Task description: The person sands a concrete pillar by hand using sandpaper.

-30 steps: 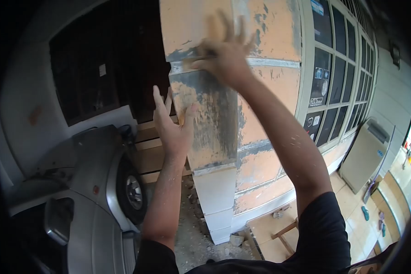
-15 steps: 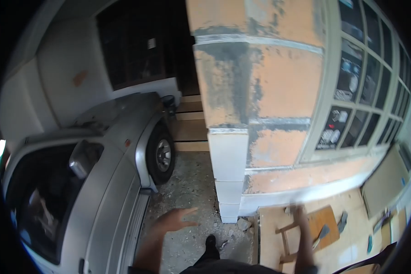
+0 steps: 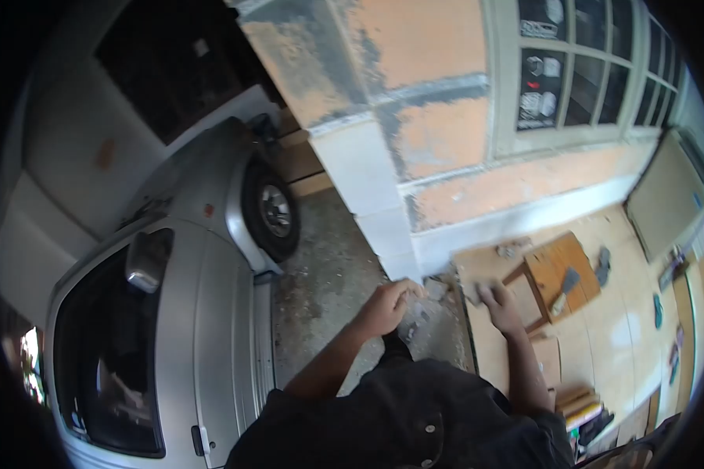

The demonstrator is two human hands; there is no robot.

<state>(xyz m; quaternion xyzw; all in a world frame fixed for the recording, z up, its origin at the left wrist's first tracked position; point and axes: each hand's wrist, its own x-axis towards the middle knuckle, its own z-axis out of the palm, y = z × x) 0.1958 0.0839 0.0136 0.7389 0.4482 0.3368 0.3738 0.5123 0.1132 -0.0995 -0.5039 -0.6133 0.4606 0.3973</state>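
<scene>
My left hand (image 3: 389, 306) is closed, its fingers curled toward the thumb, over the rough concrete ground near the foot of the white-tiled pillar (image 3: 364, 168). Nothing shows in it. To the right, my right hand (image 3: 501, 306) is blurred, with fingers bent in and no object visible between them. It is over the tiled ledge, just left of a small wooden stool (image 3: 579, 270). On the stool lies a scraper (image 3: 565, 291) with a grey blade. The two hands are apart.
A silver vehicle (image 3: 180, 289) stands along the left, its front wheel (image 3: 274, 209) near wooden-coloured steps (image 3: 313, 184). A gridded window (image 3: 575, 70) is set in the patchy orange wall (image 3: 438, 137). Board panels (image 3: 669, 195) lean at the right. Rubble (image 3: 436, 289) lies by the pillar base.
The view has tipped down and turned, showing more of my dark shirt. My left hand has gone from spread fingers to closed and is now nearer my right hand.
</scene>
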